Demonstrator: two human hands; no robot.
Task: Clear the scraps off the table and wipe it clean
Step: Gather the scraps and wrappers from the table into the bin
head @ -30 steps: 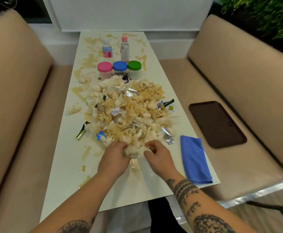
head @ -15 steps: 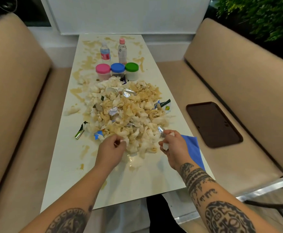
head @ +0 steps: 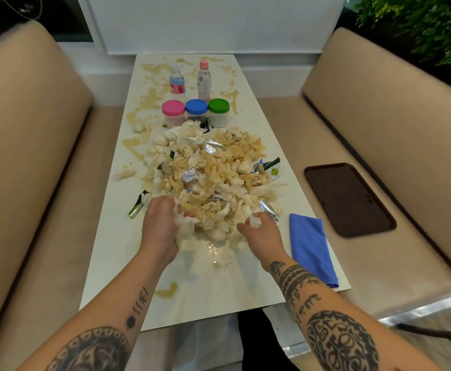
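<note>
Nearest, the white desk [head: 128,269] carries a brown smear at its 7 o'clock edge. Just beyond, the left hand [head: 160,228] curls into the near side of the scrap pile [head: 213,172], its fingers closed round a wad of wet white paper at about 8 o'clock of the heap. The right hand [head: 262,234] at 5 o'clock of the heap pinches a small crumpled white scrap [head: 255,222], beside a foil wrapper [head: 268,211]. A folded blue cloth [head: 311,247] lies at 4 o'clock on the desk's right edge. On the right bench seat at 3 o'clock rests a dark brown tray [head: 350,199]. The pile of soaked tissues and wrappers fills the desk's middle. Past it at 12 o'clock stand three jars [head: 195,112] with pink, blue and green lids, then two bottles [head: 204,80], among brown stains.
</note>
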